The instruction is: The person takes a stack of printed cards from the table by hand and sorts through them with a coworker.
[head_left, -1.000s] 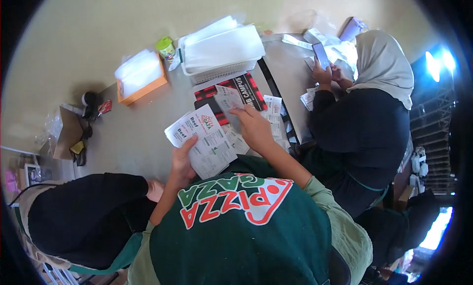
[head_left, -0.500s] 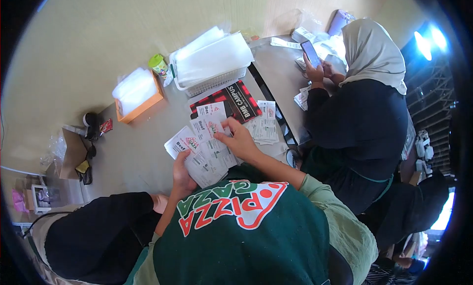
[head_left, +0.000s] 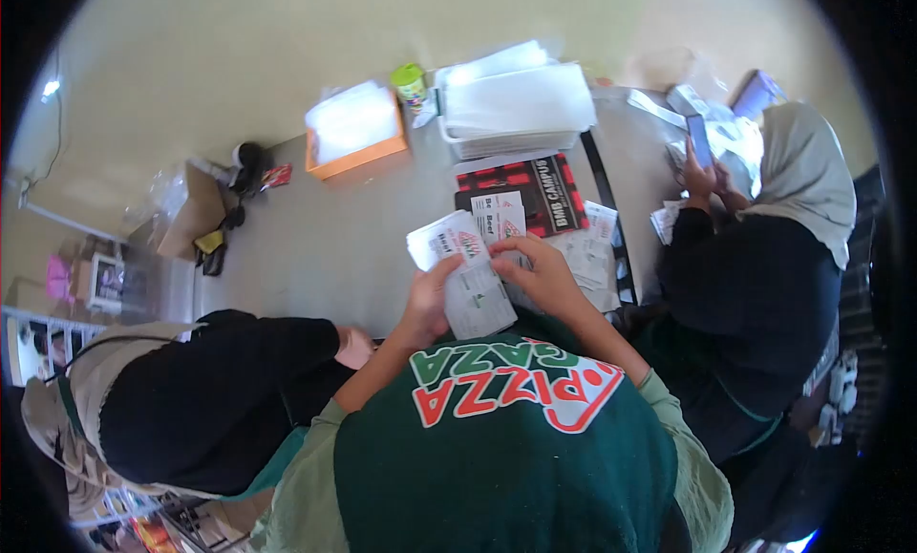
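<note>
My left hand [head_left: 430, 300] grips a stack of printed white slips [head_left: 473, 290] marked "Beef", its thumb lying on top. Beside the stack's right edge, my right hand [head_left: 535, 271] has thumb and forefinger bent close together; whether a slip is between them I cannot make out. Another printed slip [head_left: 499, 212] shows just beyond the stack, over the red and black "BMB CAMPUS" box or folder [head_left: 549, 192]. More slips [head_left: 589, 252] lie on the metal table to the right of my right hand.
Behind are a white basket of paper sheets [head_left: 516, 147], an orange box [head_left: 358, 161] and a green-lidded tub [head_left: 409, 85]. A cardboard box [head_left: 196, 209] stands at left. One person [head_left: 755, 257] at right holds a phone [head_left: 699, 142]; another [head_left: 220, 400] sits at left.
The view has swung, so the table things appear farther right. My right hand has drawn back from the far slips to the edge of the stack in my left hand.
</note>
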The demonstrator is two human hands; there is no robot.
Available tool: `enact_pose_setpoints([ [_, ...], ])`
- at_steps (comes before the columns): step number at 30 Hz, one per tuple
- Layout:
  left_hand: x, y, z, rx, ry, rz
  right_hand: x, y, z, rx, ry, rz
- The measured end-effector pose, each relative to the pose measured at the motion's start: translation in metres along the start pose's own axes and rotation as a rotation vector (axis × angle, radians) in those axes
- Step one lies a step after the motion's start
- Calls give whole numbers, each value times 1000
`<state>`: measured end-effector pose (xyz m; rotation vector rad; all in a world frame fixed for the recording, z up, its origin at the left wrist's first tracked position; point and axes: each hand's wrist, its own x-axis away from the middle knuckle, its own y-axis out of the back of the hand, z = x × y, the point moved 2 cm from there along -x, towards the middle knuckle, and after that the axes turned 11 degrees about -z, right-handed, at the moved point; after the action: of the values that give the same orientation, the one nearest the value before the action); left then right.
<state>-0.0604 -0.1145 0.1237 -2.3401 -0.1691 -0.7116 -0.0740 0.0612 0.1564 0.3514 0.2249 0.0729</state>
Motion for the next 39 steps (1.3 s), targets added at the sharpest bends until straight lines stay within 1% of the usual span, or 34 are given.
enact_pose_setpoints([
  [3,7,-7,-4,-39,-15,12,1,-6,8,18,10,-65],
  [6,9,-9,-5,-53,-34,2,0,-8,1,-9,-147,-25],
  [9,13,-9,-7,-48,-15,11,0,-14,-11,-72,-159,-72],
  [12,14,-3,-4,9,31,38,-2,-12,-9,-126,-191,-63],
  [13,15,0,-4,36,46,51,-2,-13,-11,-109,-170,-59],
  [15,18,1,-6,33,25,17,-5,-14,-17,-75,-128,-48],
  [18,19,8,-4,67,-17,-59,-13,-7,-13,-39,-225,42],
  [21,26,9,-7,64,-74,-148,-23,-10,-30,-173,-38,-131],
  [22,30,9,-8,53,-95,-180,-27,-6,-35,-138,-30,-129],
  [25,30,15,-8,50,-137,-207,-32,-3,-2,-54,149,-253],
  [26,30,16,-7,57,-145,-211,-32,-5,-4,-20,177,-209],
  [29,31,17,-8,63,-168,-215,-28,-17,-8,101,227,107],
  [30,33,14,-10,60,-176,-216,-25,-25,-4,-16,140,90],
  [33,34,12,-13,25,-189,-216,-20,-37,5,-35,127,157],
  [34,34,12,-14,8,-191,-214,-20,-40,5,-59,76,145],
  [39,34,15,-16,62,-183,-191,-27,-45,-9,-135,18,157],
])
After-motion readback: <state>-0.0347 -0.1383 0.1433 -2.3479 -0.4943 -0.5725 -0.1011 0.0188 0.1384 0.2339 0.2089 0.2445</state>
